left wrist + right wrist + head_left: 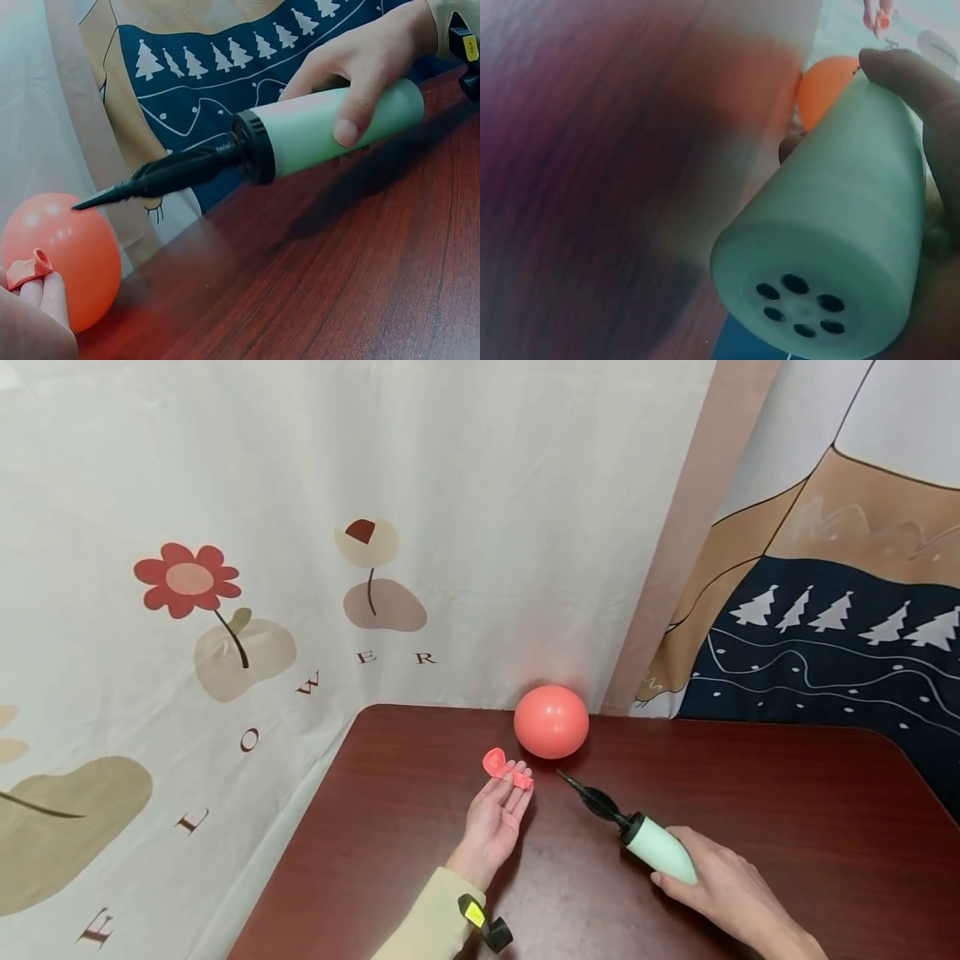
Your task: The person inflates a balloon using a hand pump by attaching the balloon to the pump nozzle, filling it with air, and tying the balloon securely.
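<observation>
My left hand (497,823), palm up, pinches a limp coral balloon (495,763) between thumb and fingers. In the left wrist view the round mouth of that limp balloon (42,260) faces the pump. My right hand (731,885) grips the mint-green barrel of a balloon hand pump (662,850). Its black nozzle (596,800) points up and left, apart from the limp balloon. The right wrist view shows the pump's end (802,307) with several round holes. Beyond both hands, an inflated coral balloon (551,722) rests at the table's back edge.
The dark red wooden table (825,827) has a glossy grain. Behind and left of it hangs a pale curtain (480,527) printed with flowers and letters. A cloth with white trees (832,614) hangs at the right. A wrist camera (483,922) sits on my left sleeve.
</observation>
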`<state>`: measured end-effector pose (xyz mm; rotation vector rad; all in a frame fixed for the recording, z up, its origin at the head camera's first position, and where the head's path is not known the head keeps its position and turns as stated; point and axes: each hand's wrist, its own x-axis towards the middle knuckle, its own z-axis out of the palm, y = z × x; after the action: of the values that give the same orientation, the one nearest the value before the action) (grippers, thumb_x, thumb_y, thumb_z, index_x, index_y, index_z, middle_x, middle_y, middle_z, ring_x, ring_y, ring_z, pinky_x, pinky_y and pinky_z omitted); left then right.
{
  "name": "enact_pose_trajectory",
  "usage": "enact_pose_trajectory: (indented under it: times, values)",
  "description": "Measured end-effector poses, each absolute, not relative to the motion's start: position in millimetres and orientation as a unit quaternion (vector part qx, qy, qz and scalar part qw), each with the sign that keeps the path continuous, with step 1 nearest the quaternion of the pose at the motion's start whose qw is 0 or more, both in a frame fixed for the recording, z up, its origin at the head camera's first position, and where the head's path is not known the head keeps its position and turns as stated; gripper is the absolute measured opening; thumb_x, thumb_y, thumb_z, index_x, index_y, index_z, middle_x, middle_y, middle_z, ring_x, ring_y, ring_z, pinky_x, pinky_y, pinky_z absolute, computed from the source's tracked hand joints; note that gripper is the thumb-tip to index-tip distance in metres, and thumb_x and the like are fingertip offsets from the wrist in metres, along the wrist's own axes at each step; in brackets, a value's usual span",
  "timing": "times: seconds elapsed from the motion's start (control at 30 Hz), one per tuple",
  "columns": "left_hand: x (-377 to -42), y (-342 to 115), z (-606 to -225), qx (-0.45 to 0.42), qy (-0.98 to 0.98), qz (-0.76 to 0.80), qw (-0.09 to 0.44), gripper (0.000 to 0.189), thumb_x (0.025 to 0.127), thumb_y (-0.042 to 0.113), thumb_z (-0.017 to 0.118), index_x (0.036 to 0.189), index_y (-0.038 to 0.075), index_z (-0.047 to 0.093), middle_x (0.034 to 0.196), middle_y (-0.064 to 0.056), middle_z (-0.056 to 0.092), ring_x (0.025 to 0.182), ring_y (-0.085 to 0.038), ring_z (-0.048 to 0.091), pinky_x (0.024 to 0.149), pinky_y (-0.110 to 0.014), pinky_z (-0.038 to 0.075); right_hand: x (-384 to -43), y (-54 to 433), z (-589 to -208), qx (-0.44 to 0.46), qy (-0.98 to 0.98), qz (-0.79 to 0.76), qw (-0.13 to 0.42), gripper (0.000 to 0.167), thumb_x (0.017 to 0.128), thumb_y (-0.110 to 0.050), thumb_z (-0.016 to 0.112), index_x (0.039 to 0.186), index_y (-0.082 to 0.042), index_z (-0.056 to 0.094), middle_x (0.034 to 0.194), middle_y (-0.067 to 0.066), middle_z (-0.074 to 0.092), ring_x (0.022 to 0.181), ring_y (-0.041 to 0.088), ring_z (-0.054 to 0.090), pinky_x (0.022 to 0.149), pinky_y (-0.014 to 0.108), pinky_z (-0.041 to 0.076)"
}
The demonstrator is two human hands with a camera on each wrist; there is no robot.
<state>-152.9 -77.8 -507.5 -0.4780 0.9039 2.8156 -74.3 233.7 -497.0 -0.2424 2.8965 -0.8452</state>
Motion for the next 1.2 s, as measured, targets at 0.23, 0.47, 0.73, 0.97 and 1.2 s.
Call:
enact_pose_trajectory:
  times: [0.23,0.47,0.73,0.97,1.2]
  values:
    - [-152,-75,-505,-0.153,0.308,0.936,0.076,0.05,0.107,0.004,0.053,0.154,-0.005,0.038,0.147,-0.019,0.056,0.147,-0.035,0.041,0.112,-0.04,0.044,-70,224,-500,-0.098,0.954,-0.278,0.058,0.059,0.08,-0.049,0.086,0.126,-0.019,0.065,0.108,-0.006,0.067,0.085,0.011,0.058,0.07,0.04,0.051]
    - [-148,-72,-506,-0.153,0.312,0.934,0.082,0.049,0.107,0.004,0.054,0.152,-0.005,0.041,0.136,-0.014,0.066,0.146,-0.036,0.042,0.115,-0.042,0.041,-69,216,-502,-0.1,0.955,-0.274,0.058,0.057,0.079,-0.048,0.087,0.123,-0.02,0.066,0.106,-0.009,0.066,0.083,0.009,0.057,0.07,0.036,0.05]
    - [-144,-66,-508,-0.148,0.327,0.929,0.094,0.054,0.106,0.006,0.057,0.155,-0.004,0.038,0.146,-0.016,0.059,0.144,-0.034,0.045,0.115,-0.043,0.04,-71,212,-502,-0.105,0.955,-0.274,0.05,0.061,0.08,-0.048,0.087,0.128,-0.019,0.065,0.116,-0.004,0.068,0.088,0.011,0.06,0.07,0.038,0.051]
    - [-147,-64,-506,-0.129,0.329,0.933,0.07,0.052,0.105,0.002,0.056,0.154,-0.004,0.039,0.138,-0.013,0.065,0.14,-0.028,0.052,0.116,-0.041,0.038,-72,208,-499,-0.106,0.954,-0.278,0.047,0.061,0.08,-0.049,0.086,0.129,-0.018,0.066,0.117,-0.004,0.068,0.089,0.012,0.061,0.071,0.039,0.051]
    - [-146,-65,-505,-0.117,0.317,0.94,0.056,0.049,0.103,-0.001,0.059,0.149,-0.004,0.045,0.133,-0.012,0.067,0.125,-0.02,0.065,0.113,-0.037,0.042,-71,199,-498,-0.109,0.952,-0.284,0.032,0.06,0.081,-0.048,0.085,0.129,-0.017,0.066,0.114,-0.005,0.068,0.087,0.011,0.06,0.071,0.038,0.051]
